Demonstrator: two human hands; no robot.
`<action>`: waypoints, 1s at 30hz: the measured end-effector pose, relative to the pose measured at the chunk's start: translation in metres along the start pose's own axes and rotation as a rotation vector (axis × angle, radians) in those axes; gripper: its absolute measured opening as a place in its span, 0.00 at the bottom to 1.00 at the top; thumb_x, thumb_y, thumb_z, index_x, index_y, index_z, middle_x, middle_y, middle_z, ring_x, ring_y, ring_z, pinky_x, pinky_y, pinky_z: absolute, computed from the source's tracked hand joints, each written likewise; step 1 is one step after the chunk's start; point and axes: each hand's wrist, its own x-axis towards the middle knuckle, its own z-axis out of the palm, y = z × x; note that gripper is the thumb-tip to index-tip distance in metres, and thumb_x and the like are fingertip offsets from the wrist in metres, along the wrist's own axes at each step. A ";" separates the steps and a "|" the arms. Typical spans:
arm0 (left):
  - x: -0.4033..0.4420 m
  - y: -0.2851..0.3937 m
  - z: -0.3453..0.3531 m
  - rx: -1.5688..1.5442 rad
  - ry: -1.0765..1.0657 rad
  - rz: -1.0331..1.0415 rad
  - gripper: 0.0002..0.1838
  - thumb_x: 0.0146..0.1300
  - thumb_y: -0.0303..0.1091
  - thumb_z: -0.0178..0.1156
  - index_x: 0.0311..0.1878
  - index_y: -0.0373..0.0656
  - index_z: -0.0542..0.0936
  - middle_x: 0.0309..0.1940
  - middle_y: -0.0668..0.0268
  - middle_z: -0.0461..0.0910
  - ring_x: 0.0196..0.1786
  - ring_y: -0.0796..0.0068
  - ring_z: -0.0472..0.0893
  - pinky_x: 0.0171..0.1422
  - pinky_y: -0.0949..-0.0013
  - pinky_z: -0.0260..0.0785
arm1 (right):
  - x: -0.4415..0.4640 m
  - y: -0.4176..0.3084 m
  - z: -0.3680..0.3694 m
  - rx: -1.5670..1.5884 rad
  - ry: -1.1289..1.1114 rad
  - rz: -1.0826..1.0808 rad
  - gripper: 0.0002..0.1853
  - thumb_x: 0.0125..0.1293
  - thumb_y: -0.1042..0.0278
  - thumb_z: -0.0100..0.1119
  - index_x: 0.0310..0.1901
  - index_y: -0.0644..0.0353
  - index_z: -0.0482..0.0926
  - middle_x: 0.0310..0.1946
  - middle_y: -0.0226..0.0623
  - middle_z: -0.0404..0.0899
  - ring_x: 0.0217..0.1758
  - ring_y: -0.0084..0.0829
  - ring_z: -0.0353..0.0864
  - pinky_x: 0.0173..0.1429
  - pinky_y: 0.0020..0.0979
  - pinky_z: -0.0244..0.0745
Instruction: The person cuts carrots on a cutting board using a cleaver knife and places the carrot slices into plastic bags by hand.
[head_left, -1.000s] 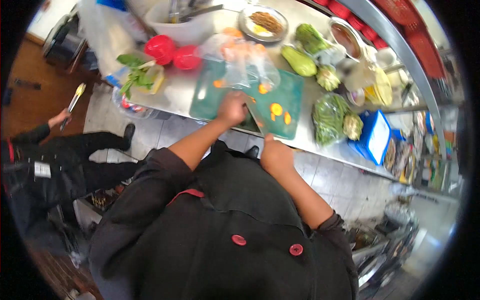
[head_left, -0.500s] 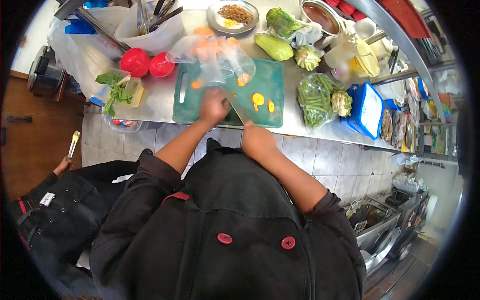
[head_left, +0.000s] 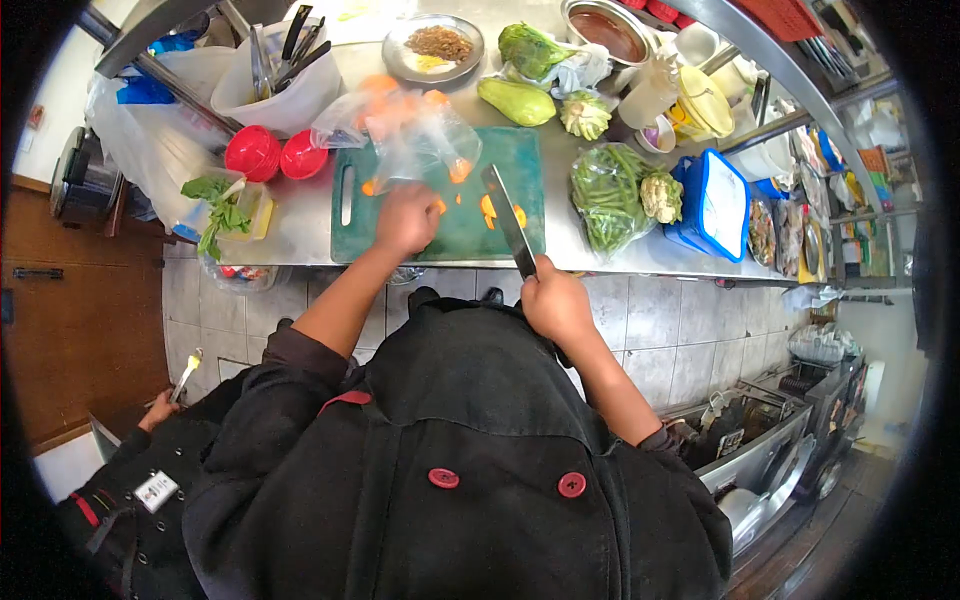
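My right hand (head_left: 557, 303) grips a knife (head_left: 512, 228) by its handle at the front edge of the green cutting board (head_left: 385, 240). The blade points away from me and passes over or beside orange carrot slices (head_left: 489, 206). On the board's left half, my left hand (head_left: 408, 220) is closed, with a bit of orange carrot (head_left: 440, 206) showing at its fingers. Most of that piece is hidden. Just beyond lies a clear plastic bag (head_left: 425, 140) with carrots in it, overlapping the board's far edge.
Left of the board stand red bowls (head_left: 252, 153) and a white tub (head_left: 320, 108) of utensils. A metal plate (head_left: 390, 62) lies behind. To the right are bagged green beans (head_left: 605, 200) and a blue container (head_left: 700, 215). At lower left, another person's hand (head_left: 158, 410) holds tongs.
My right hand has drawn the knife to the right, away from my left hand. My left hand remains closed over the board. The other person's hand with the tongs has moved lower and right.
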 end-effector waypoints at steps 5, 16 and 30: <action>0.027 0.029 -0.002 0.155 -0.269 0.031 0.07 0.54 0.31 0.62 0.35 0.42 0.82 0.38 0.58 0.81 0.47 0.54 0.79 0.53 0.54 0.70 | -0.019 0.024 -0.006 0.134 0.107 0.088 0.16 0.63 0.66 0.50 0.49 0.68 0.73 0.30 0.60 0.80 0.37 0.61 0.80 0.44 0.54 0.73; 0.020 0.038 0.046 0.113 -0.311 -0.078 0.08 0.54 0.28 0.56 0.37 0.40 0.80 0.37 0.51 0.80 0.45 0.48 0.79 0.49 0.50 0.72 | -0.037 0.061 -0.009 0.223 0.142 0.172 0.18 0.63 0.65 0.50 0.50 0.67 0.75 0.31 0.61 0.80 0.38 0.62 0.79 0.46 0.56 0.73; 0.014 0.072 0.047 0.096 -0.431 -0.259 0.13 0.56 0.28 0.56 0.43 0.33 0.78 0.45 0.46 0.79 0.48 0.47 0.80 0.53 0.52 0.74 | -0.024 0.076 -0.006 0.247 0.046 0.141 0.15 0.62 0.64 0.51 0.45 0.64 0.76 0.33 0.57 0.82 0.41 0.59 0.80 0.48 0.51 0.73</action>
